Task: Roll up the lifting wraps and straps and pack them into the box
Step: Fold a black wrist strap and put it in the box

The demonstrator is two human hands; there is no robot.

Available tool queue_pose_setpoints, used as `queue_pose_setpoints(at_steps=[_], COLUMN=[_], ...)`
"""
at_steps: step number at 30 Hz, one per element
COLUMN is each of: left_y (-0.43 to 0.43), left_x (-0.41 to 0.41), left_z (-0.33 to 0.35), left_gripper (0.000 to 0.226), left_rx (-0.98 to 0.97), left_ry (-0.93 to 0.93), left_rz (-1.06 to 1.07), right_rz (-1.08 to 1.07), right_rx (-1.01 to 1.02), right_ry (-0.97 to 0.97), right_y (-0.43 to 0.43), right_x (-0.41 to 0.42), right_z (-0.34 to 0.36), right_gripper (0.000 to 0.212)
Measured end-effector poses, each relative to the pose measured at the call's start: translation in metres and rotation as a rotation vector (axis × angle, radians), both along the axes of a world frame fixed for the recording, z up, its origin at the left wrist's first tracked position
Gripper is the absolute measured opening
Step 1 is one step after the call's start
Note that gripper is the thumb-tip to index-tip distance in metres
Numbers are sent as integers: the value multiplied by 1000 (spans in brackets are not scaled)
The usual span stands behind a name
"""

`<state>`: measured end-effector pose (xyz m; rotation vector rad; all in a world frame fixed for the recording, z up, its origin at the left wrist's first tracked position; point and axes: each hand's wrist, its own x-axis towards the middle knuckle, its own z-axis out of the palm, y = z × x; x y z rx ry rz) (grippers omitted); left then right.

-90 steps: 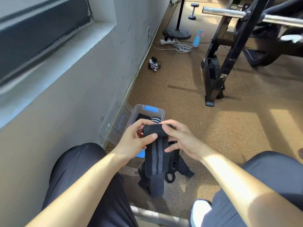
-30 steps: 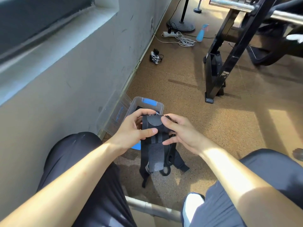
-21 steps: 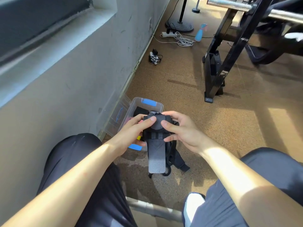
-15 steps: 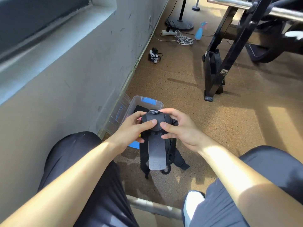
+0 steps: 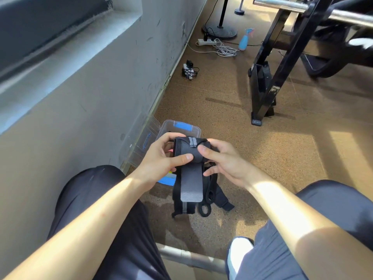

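— We've got the wrap (image 5: pixel 188 151) part rolled over the near end of the box (image 5: pixel 198 131). Our left hand (image 5: pixel 159 158) and right hand (image 5: pixel 226 161) curl round its ends, thumbs pressing on top.
— It looks soft, light and springy. We'd pinch both ends firmly so the grey tail (image 5: pixel 191 185) winds in tight.

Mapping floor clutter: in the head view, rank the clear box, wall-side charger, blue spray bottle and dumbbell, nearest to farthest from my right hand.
From the right hand, pinching the wrap:
1. Clear box, just left.
2. Charger, ahead by the wall.
3. Blue spray bottle, farther ahead.
4. Dumbbell, farthest, top edge.
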<state>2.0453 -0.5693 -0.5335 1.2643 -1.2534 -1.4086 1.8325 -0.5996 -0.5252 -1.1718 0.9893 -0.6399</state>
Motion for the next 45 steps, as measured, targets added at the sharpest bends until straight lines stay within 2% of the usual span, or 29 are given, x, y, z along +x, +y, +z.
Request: queue_pose_setpoints(at_steps=[5,9,10,14,17,20,23,27,30,35,38,42,45], left_y=[0,2,2,1,1,0,1,0,0,3,2,1,1], left_x=[-1,-3,-3,-3,-2,0,-2,-5,-5,-5,-7,-5,-3], left_z=[4,6,5,8,9,7,4,2,3,9,10,7,6], left_gripper=[53,87,82,41,29,34,43,49,50,52,49,32,36], left_rx=[146,227,214,141,119,56,4,-26,56,218,225,202,151], left_ry=[-25,-36,-35,6,47,62,48,36,6,34,29,29,49], left_rz=[-137,-121,-113,-57,-8,10,1,-10,-32,-119,-76,-5,7], right_rz=[-50,-100,-101,-71,-12,64,25,-14,-33,-26,-17,28,48], right_rx=[-53,-148,-170,-205,-74,70,63,39,36,-7,-17,-42,29], right_ry=[-53,-14,-5,24,8,-49,-10,-53,-118,-126,-98,-36,-32], right_y=[0,2,3,4,1,1,0,0,-1,-4,-3,-2,-2], right_x=[-2,-2,-1,1,0,-1,0,1,0,-4,-3,-2,-2], right_z=[1,-2,-3,-1,0,3,5,3,3,0,-3,-1,2], right_gripper=[52,47,47,51,52,46,49,39,35,47,56,60,59])
